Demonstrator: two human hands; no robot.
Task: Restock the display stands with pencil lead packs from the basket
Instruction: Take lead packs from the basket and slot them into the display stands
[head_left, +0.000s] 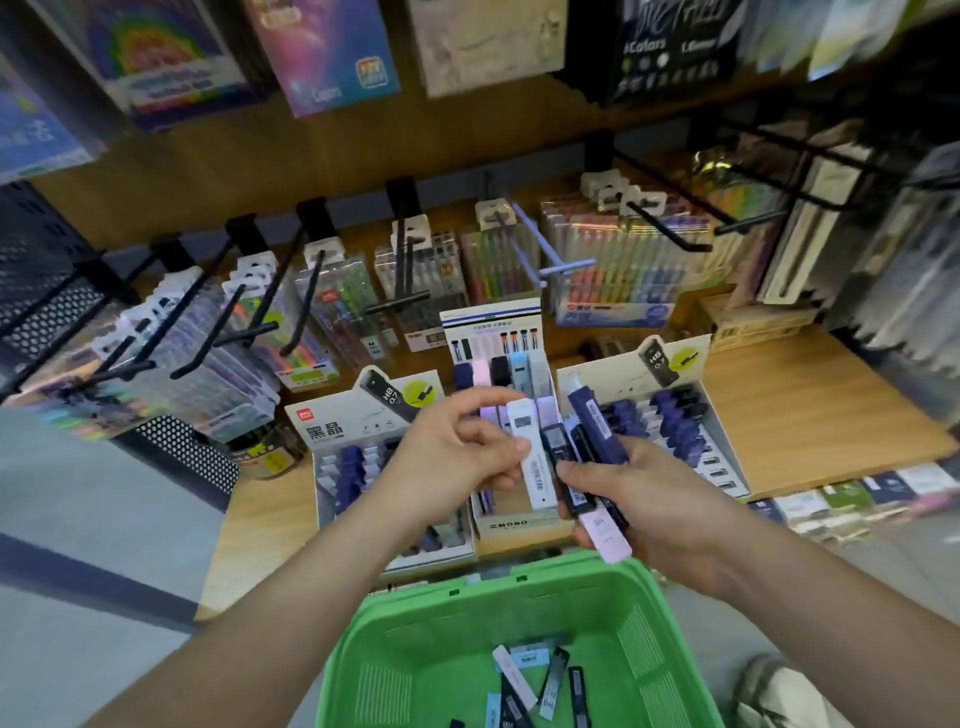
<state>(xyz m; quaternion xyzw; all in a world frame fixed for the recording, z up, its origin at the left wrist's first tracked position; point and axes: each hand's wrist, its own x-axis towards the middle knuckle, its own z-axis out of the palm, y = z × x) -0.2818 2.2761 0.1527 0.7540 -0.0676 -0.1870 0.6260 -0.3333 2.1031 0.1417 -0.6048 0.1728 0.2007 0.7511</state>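
behind the left hand (454, 457), the mono stand (511, 524) (mostly) hides.

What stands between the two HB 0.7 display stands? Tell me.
The head view shows the narrow Mono stand, holding lead packs, between the left stand and right stand.

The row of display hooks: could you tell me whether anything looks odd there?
One pale lilac hook stands out among the black hooks; it carries a clear pack of coloured pens.
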